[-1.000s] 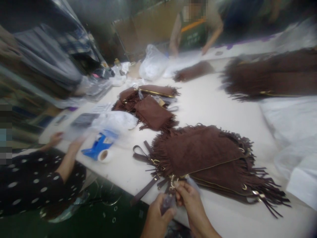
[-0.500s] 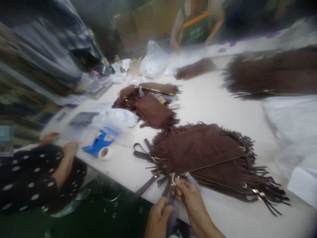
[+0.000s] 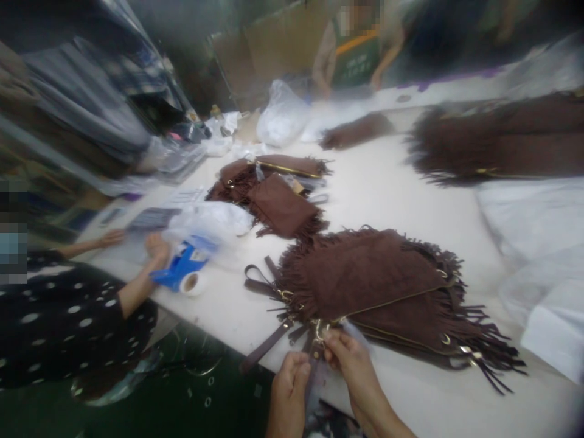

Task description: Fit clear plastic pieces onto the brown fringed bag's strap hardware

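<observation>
Brown fringed suede bags (image 3: 365, 274) lie stacked at the table's near edge, with gold zips and rings. From the stack's near left corner a wrist strap (image 3: 314, 351) hangs on a gold clasp (image 3: 320, 331). My right hand (image 3: 351, 359) is closed at that clasp, thumb and fingertips pinched together. Just left of it, my left hand (image 3: 291, 386) is closed along the strap, beside a thin clear plastic strip; the exact grip is partly hidden. Two more wrist straps (image 3: 269, 347) stick out to the left of the stack.
A blue tape dispenser (image 3: 185, 264) and a tape roll (image 3: 191, 283) sit near the left edge, close to a co-worker's hands (image 3: 157, 246). More brown fringed bags (image 3: 283, 204) lie behind, others (image 3: 511, 137) at right. White plastic (image 3: 538, 225) covers the right side. Another person (image 3: 356, 58) stands opposite.
My left hand has shifted slightly up and left along the strap; my right hand stays at the clasp. The co-worker's hands at left have moved right, toward the tape dispenser.
</observation>
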